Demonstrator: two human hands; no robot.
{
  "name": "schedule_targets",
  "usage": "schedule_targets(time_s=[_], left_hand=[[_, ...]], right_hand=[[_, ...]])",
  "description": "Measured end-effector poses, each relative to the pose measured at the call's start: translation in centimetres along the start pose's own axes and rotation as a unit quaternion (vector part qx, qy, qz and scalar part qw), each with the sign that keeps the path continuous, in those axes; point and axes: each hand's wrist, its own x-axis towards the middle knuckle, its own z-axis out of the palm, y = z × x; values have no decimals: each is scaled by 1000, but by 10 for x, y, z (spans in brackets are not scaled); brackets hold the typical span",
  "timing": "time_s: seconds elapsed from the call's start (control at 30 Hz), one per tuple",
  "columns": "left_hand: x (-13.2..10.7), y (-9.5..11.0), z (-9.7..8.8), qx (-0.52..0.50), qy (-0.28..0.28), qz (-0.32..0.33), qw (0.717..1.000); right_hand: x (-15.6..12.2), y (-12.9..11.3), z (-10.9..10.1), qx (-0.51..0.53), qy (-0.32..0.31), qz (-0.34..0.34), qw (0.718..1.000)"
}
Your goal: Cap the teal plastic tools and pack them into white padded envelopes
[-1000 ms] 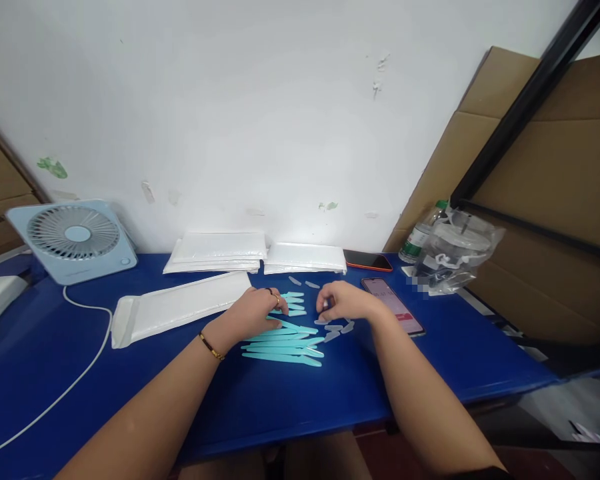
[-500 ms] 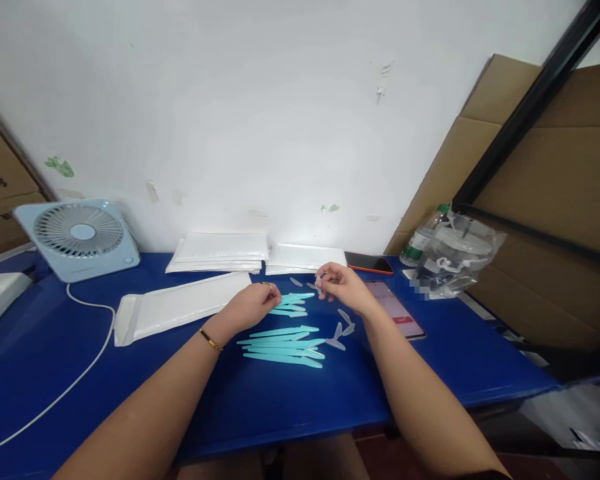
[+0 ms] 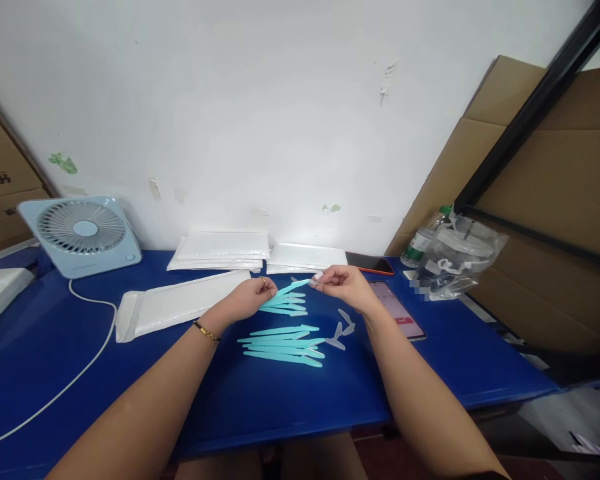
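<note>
My left hand (image 3: 254, 297) is closed on the handle of a turquoise eyebrow razor (image 3: 294, 287), lifted a little above the table. My right hand (image 3: 337, 285) pinches a small translucent blade cap (image 3: 313, 283) at the razor's blade end; whether the cap sits on the blade I cannot tell. Beneath the held razor lies a group of turquoise razors (image 3: 285, 308), partly hidden by my left hand. Nearer to me another fanned group of razors (image 3: 283, 347) rests on the table. Several loose translucent caps (image 3: 336, 343) lie to the right of them.
White padded envelopes (image 3: 220, 248) are stacked by the wall, and a single envelope (image 3: 175, 303) lies left of my hands. A blue fan (image 3: 85, 230) stands at left with its cable. Two phones (image 3: 397, 310), a bottle (image 3: 423, 240) and a bagged cup (image 3: 460, 257) are on the right.
My left hand has raised a razor off the far group. My right hand, with the cap in its fingers, has met the razor's blade end.
</note>
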Motion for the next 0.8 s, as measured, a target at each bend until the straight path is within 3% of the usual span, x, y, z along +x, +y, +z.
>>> schedule_targets(time_s=[0.23, 0.43, 0.57, 0.73, 0.8], left_hand=[[0, -2, -5, -38, -31, 6, 999], [-2, -1, -10, -108, -91, -7, 990], [-2, -3, -7, -141, -108, -17, 984], [-3, -1, -5, -130, -125, -18, 983], [-3, 0, -4, -94, -106, -13, 990]], right_hand=[[-2, -4, 2, -12, -21, -20, 1000], [-4, -7, 1, -22, -87, -12, 996], [-4, -5, 5, -24, -81, -8, 996], [-3, 2, 13, -21, -121, 11, 992], [-2, 2, 10, -43, -122, 19, 991]])
